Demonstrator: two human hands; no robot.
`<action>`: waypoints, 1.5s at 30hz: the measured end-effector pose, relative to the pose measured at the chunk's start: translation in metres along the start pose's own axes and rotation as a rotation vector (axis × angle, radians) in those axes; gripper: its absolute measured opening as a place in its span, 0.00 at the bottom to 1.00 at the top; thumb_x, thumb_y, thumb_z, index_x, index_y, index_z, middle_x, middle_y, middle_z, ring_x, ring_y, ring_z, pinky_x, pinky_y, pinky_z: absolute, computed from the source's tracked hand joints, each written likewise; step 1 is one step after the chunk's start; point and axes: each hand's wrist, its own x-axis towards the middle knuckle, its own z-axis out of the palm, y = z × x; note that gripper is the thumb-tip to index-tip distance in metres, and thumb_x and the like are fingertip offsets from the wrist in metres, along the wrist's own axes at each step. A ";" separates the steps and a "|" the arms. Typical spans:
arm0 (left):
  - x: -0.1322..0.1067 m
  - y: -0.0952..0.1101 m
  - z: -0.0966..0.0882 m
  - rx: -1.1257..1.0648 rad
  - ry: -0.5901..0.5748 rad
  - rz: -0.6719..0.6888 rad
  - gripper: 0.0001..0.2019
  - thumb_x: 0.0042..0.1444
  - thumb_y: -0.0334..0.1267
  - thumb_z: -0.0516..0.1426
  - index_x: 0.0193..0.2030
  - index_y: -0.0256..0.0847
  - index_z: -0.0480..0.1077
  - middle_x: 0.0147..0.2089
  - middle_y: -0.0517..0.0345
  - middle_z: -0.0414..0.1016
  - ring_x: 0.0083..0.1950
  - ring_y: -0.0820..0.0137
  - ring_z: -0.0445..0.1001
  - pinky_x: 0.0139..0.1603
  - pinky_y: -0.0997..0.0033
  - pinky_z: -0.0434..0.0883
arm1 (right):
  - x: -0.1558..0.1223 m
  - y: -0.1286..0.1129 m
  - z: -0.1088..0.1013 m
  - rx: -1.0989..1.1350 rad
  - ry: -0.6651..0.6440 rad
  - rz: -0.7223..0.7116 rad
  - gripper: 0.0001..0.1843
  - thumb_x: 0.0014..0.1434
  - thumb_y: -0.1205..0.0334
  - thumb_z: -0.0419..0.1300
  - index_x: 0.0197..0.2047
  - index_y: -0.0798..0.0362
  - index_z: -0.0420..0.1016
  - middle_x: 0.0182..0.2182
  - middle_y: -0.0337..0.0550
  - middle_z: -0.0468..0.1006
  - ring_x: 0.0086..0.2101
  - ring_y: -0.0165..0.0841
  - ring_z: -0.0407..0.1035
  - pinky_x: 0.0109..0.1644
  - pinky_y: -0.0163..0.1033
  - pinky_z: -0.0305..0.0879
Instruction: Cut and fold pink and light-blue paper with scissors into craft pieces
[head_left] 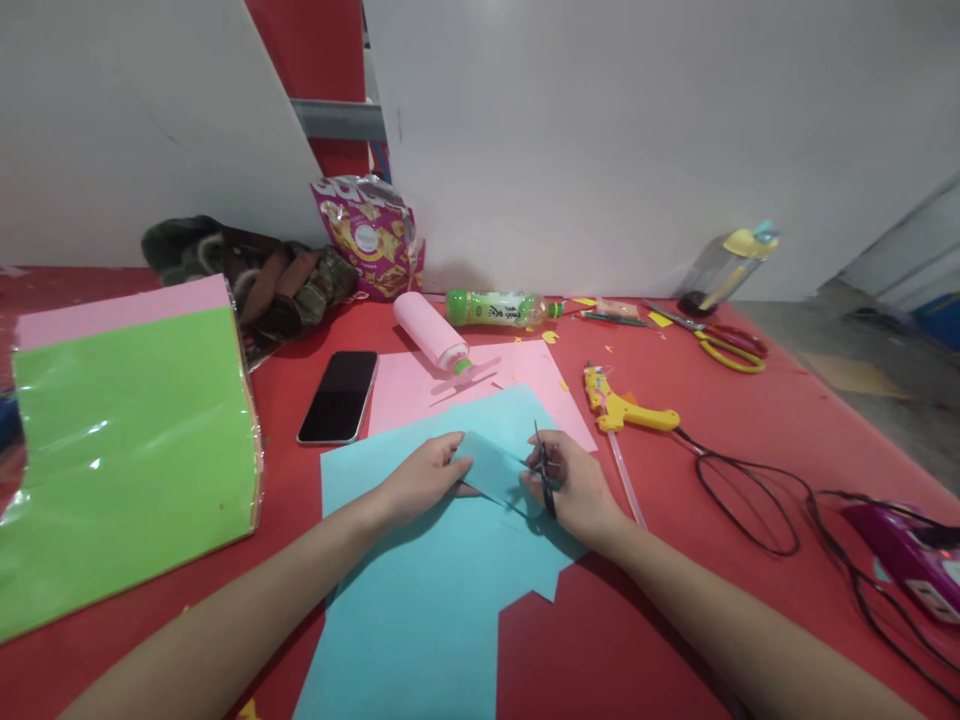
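My left hand [424,480] pinches a small cut piece of light blue paper [487,462] between thumb and fingers. My right hand [581,490] is closed around a pair of dark-handled scissors [546,480], with the blades parted near the right edge of that piece. Under both hands lies a larger light blue sheet [420,600], its lower right part cut away in a stepped edge. Behind it a pink sheet [397,385] lies partly covered, and a pink-wrapped bottle [427,330] with a green cap rests on it.
Right of my hands lie a yellow glue gun [630,412] with a trailing cord and a purple power strip [907,560]. A phone [339,397] and green paper in clear wrap [142,450] are on the left. Farther back are a green-labelled bottle [499,308] and yellow-handled scissors [727,350].
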 end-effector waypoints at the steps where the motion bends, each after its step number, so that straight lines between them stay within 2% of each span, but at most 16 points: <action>1: 0.000 0.000 0.000 0.009 0.005 0.005 0.09 0.50 0.39 0.55 0.35 0.36 0.65 0.34 0.56 0.70 0.37 0.68 0.72 0.44 0.60 0.69 | 0.000 0.000 0.000 0.006 0.004 0.002 0.14 0.47 0.67 0.55 0.39 0.51 0.62 0.26 0.38 0.68 0.26 0.30 0.67 0.28 0.38 0.67; 10: 0.000 0.000 -0.001 0.023 0.077 0.055 0.10 0.48 0.40 0.57 0.34 0.36 0.66 0.33 0.58 0.70 0.35 0.70 0.72 0.42 0.61 0.71 | 0.001 -0.001 -0.001 0.024 0.064 0.052 0.16 0.46 0.66 0.57 0.40 0.50 0.60 0.28 0.38 0.67 0.28 0.31 0.66 0.32 0.40 0.66; 16: 0.003 0.001 -0.002 -0.067 0.274 0.153 0.11 0.49 0.40 0.55 0.37 0.36 0.64 0.36 0.58 0.71 0.38 0.69 0.72 0.44 0.60 0.70 | 0.005 -0.006 -0.006 0.049 0.357 0.027 0.19 0.45 0.60 0.60 0.40 0.48 0.57 0.32 0.39 0.62 0.33 0.33 0.62 0.41 0.44 0.61; 19: 0.003 0.003 -0.001 -0.115 0.334 0.187 0.10 0.49 0.40 0.54 0.35 0.37 0.63 0.34 0.60 0.70 0.37 0.69 0.72 0.45 0.60 0.70 | 0.008 -0.007 -0.006 0.134 0.422 0.051 0.19 0.46 0.59 0.59 0.40 0.47 0.54 0.34 0.38 0.61 0.37 0.32 0.61 0.44 0.44 0.60; 22: 0.003 0.004 0.002 -0.173 0.364 0.217 0.09 0.49 0.39 0.54 0.36 0.37 0.62 0.32 0.61 0.70 0.35 0.71 0.72 0.44 0.61 0.70 | 0.010 -0.008 -0.006 0.202 0.400 0.095 0.18 0.46 0.58 0.58 0.38 0.47 0.55 0.33 0.37 0.61 0.35 0.30 0.62 0.41 0.40 0.62; 25: 0.002 0.004 0.004 -0.255 0.378 0.235 0.07 0.49 0.37 0.55 0.34 0.38 0.61 0.30 0.63 0.68 0.33 0.74 0.71 0.43 0.64 0.71 | 0.010 -0.012 -0.008 0.264 0.337 0.186 0.19 0.43 0.58 0.60 0.37 0.49 0.56 0.29 0.35 0.61 0.28 0.27 0.60 0.33 0.35 0.61; 30: 0.003 0.004 0.001 -0.267 0.367 0.225 0.08 0.48 0.38 0.56 0.30 0.38 0.59 0.25 0.67 0.64 0.30 0.76 0.69 0.42 0.64 0.71 | 0.011 -0.011 -0.009 0.306 0.253 0.232 0.18 0.41 0.59 0.62 0.34 0.50 0.59 0.23 0.30 0.56 0.20 0.23 0.52 0.22 0.31 0.53; 34: 0.003 0.006 -0.003 -0.238 0.375 0.202 0.14 0.45 0.37 0.58 0.22 0.40 0.53 0.20 0.71 0.55 0.22 0.80 0.62 0.40 0.64 0.72 | 0.012 -0.007 -0.009 0.337 0.275 0.198 0.18 0.41 0.60 0.61 0.35 0.49 0.60 0.23 0.30 0.56 0.20 0.23 0.51 0.21 0.30 0.51; 41: 0.004 0.008 -0.007 -0.183 0.409 0.189 0.15 0.44 0.36 0.58 0.22 0.40 0.51 0.21 0.71 0.50 0.21 0.82 0.56 0.40 0.65 0.73 | 0.012 -0.010 -0.009 0.359 0.266 0.225 0.19 0.40 0.60 0.63 0.35 0.50 0.59 0.25 0.31 0.59 0.22 0.24 0.54 0.23 0.31 0.53; 45: 0.004 0.007 -0.008 -0.134 0.424 0.213 0.15 0.44 0.36 0.58 0.22 0.40 0.52 0.22 0.71 0.50 0.22 0.82 0.58 0.42 0.64 0.72 | 0.012 -0.009 -0.009 0.407 0.311 0.222 0.21 0.40 0.59 0.63 0.36 0.49 0.57 0.28 0.33 0.62 0.24 0.25 0.57 0.27 0.32 0.56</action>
